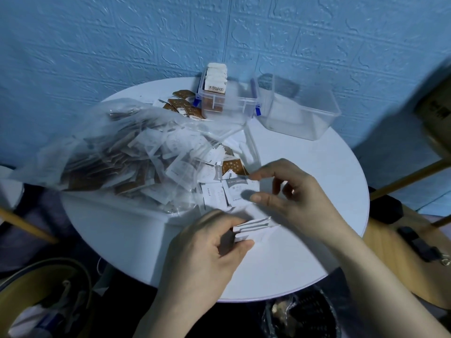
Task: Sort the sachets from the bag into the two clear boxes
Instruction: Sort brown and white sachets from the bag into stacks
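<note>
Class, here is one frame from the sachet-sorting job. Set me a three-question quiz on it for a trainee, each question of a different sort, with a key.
1. True or false: the left hand holds a small stack of white sachets.
2. Which clear box already has sachets standing in it?
A. the box with blue latches
B. the box to its right
C. both
3. Fill in: the right hand reaches over the white sachets on the table beside the mouth of the plastic ____.

Key: 1 true; 2 A; 3 bag.
</note>
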Demonstrator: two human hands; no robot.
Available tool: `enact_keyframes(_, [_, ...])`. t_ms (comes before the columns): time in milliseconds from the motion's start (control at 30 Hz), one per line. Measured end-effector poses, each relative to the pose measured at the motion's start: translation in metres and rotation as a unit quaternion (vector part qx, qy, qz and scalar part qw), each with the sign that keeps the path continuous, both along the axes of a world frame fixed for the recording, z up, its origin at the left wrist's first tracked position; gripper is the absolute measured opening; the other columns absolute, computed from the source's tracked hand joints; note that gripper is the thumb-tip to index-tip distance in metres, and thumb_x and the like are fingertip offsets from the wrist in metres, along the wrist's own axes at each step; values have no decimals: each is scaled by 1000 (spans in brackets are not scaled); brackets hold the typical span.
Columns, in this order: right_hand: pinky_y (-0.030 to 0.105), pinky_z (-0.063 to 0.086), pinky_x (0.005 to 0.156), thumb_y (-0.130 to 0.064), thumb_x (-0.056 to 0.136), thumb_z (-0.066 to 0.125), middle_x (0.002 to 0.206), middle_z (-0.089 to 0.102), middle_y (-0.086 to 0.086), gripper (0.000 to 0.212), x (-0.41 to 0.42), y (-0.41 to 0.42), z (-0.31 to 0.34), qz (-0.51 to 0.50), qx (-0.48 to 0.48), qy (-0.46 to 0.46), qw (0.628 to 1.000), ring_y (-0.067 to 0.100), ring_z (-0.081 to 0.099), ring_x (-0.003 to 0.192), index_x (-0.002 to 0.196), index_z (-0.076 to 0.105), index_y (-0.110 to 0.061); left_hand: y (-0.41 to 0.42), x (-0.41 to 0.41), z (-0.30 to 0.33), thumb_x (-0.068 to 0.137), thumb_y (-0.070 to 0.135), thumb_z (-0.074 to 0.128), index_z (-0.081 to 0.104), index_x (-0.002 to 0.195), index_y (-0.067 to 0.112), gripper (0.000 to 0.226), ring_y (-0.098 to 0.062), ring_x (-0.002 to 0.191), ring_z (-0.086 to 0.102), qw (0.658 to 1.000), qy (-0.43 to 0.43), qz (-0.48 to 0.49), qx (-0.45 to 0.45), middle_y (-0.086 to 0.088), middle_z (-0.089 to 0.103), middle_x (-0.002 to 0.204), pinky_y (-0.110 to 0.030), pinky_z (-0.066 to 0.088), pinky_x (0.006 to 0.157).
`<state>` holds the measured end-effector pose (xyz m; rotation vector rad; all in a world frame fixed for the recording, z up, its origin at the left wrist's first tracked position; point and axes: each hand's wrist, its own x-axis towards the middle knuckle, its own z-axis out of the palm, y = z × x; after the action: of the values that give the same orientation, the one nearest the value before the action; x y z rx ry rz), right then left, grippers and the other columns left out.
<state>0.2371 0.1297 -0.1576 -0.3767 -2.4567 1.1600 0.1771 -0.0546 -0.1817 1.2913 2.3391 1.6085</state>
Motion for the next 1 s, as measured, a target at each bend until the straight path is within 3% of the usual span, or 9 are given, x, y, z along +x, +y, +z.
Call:
enact_keyframes(67, [15,37,73,-46,68,76,105,54,-18,51,-12,5,1,18,52,-58,997,5,52,79,114,67,-28,0,0,-1,64,23,79,67,82,29,22,16,53,41,1000,-10,3,9,38,45,61,1,25,52])
enact_keyframes(133, [21,41,78,-47,66,80,106,49,-18,59,-19,7,-1,25,86,-107,990,3,51,83,121,62,-32,0,0,-3,65,15,85,71,83,29,27,16,52,41,1000,-22,3,11,37,45,59,1,25,52])
enact_keyframes(200, [24,43,80,-43,67,83,106,47,-17,57,-22,7,-2,26,100,-113,988,4,51,85,119,62,-35,-1,-1,-3,65,11,86,74,89,26,31,16,52,41,1000,-26,5,3,38,45,60,1,26,52])
enact_keyframes(400, [23,43,86,-33,69,85,109,50,-16,54,-18,1,-5,7,103,-57,993,9,53,95,119,64,-33,-1,-3,-1,68,22,81,70,96,31,31,16,59,42,999,29,14,-28,40,45,71,1,29,57])
enact_keyframes(533, [15,39,70,-28,72,84,102,55,-12,38,-15,-1,-7,-16,114,7,993,11,51,79,105,68,-29,1,-3,-3,71,32,74,68,97,34,27,17,61,41,999,43,17,-28,34,45,77,0,29,60])
enact_keyframes(667, [20,35,59,-18,78,78,70,56,-6,11,-9,-4,-5,-30,-33,41,998,9,43,59,81,67,-22,2,-5,-7,71,37,72,65,97,35,27,13,59,43,999,32,21,-25,29,45,86,-2,30,59])
enact_keyframes(800, [20,31,49,-21,79,66,55,42,14,17,1,-7,3,-13,-187,71,980,17,37,48,81,57,-6,1,-4,-6,68,22,86,68,100,31,38,16,64,44,998,44,30,-23,38,45,73,-1,32,62])
enact_keyframes(900, [16,28,42,-30,85,55,43,47,17,21,11,-6,5,-18,-208,39,977,13,32,34,89,48,-11,2,-4,-6,67,22,87,64,108,35,49,12,65,46,998,40,40,-19,41,47,72,-9,41,66])
enact_keyframes(1000, [19,27,39,-31,89,53,42,49,10,16,18,-5,2,-10,-206,18,978,15,30,32,89,46,-16,2,-4,-8,69,27,83,60,113,38,51,7,73,52,998,28,48,-11,40,48,72,-10,42,69])
